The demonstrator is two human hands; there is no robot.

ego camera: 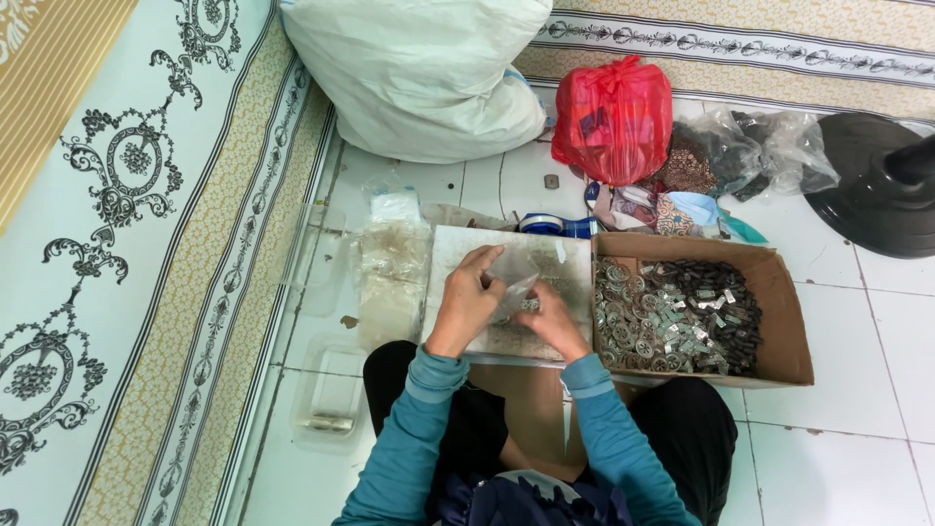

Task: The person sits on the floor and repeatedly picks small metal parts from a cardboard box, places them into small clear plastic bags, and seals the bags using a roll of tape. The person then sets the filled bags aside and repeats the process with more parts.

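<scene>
My left hand (pixel 469 300) and my right hand (pixel 547 321) meet over a pale worn board (pixel 565 258) that rests on my lap and the floor. Both hands grip a small clear plastic bag (pixel 516 276). The left hand pinches its upper edge. The right hand is at its lower side with small silvery metal parts (pixel 531 305) at the fingertips. Just right of the board stands a cardboard box (pixel 784 312) filled with several small metal parts, silvery on the left and dark on the right.
A stack of clear bags (pixel 392 268) lies left of the board, with a clear tray (pixel 329 394) nearer me. Behind are a big white sack (pixel 419 73), a red bag (pixel 614 122), clear bags of dark parts (pixel 750 151), tape (pixel 550 226) and a black stand base (pixel 877 180).
</scene>
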